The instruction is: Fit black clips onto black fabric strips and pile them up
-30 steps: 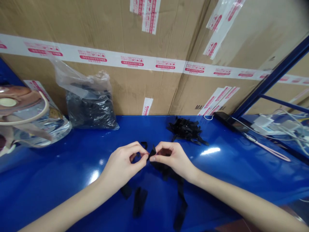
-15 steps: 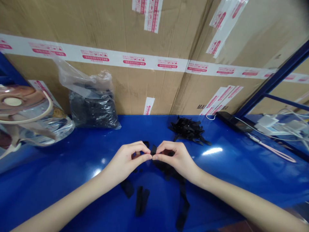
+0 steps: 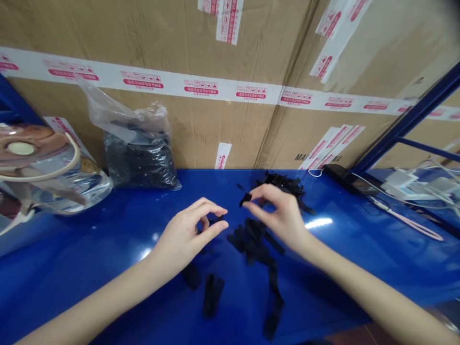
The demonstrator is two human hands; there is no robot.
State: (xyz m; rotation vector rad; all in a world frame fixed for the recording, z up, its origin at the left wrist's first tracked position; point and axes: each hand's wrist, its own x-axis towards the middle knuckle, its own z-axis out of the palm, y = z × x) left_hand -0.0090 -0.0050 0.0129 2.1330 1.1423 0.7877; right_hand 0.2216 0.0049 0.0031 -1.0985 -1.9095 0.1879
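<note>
My right hand (image 3: 278, 213) is raised over the blue table (image 3: 89, 249), thumb and forefinger pinched on a small black fabric piece (image 3: 246, 197), close to the heap of black pieces (image 3: 283, 184) at the back. My left hand (image 3: 189, 235) hovers lower at centre, fingers curled with thumb and forefinger nearly touching; a bit of black strip (image 3: 214, 221) shows just behind them, and I cannot tell whether they grip it. Loose black strips (image 3: 255, 239) lie between and below the hands, and further strips (image 3: 212, 294) lie nearer me.
Taped cardboard boxes (image 3: 230, 72) wall the back. A clear bag of black items (image 3: 138, 153) leans there at left. A shiny wrapped package (image 3: 43, 167) sits far left. A phone (image 3: 350, 179), chargers and cables (image 3: 406, 187) lie right by a blue frame post (image 3: 409, 120).
The hands, pinched together on a black piece, have parted. My right hand lifted up and back toward the heap carrying a small piece; my left stayed near centre.
</note>
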